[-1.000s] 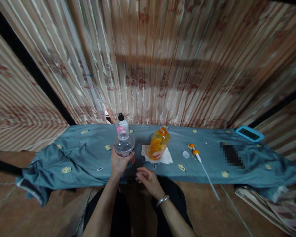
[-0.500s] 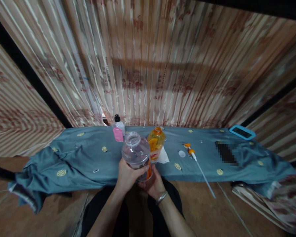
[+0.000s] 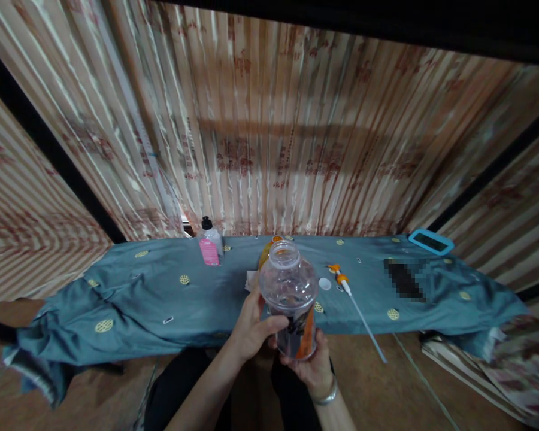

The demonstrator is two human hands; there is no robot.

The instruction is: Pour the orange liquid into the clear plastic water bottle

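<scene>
A clear plastic bottle (image 3: 290, 287) with an uncapped mouth is held upright between both hands, close to the table's front edge. My left hand (image 3: 254, 326) wraps its left side, thumb across the front. My right hand (image 3: 312, 365) grips the lower right side and base. Orange and dark patches of a label show on the lower part. Behind it, mostly hidden, stands an amber bottle (image 3: 265, 252). On the right lies an orange-and-white pump head (image 3: 341, 278) with a long tube, and a small white disc (image 3: 324, 284) is beside it.
A pink-labelled bottle with a black top (image 3: 211, 244) stands at the back left. A blue-framed device (image 3: 431, 242) lies at the far right, near a blurred dark patch (image 3: 405, 280). Blue-green cloth (image 3: 153, 299) covers the table; striped curtains (image 3: 260, 149) hang behind.
Both hands have carried the clear bottle to the right, so it now stands in front of the amber bottle and hides most of it. The view has shifted slightly.
</scene>
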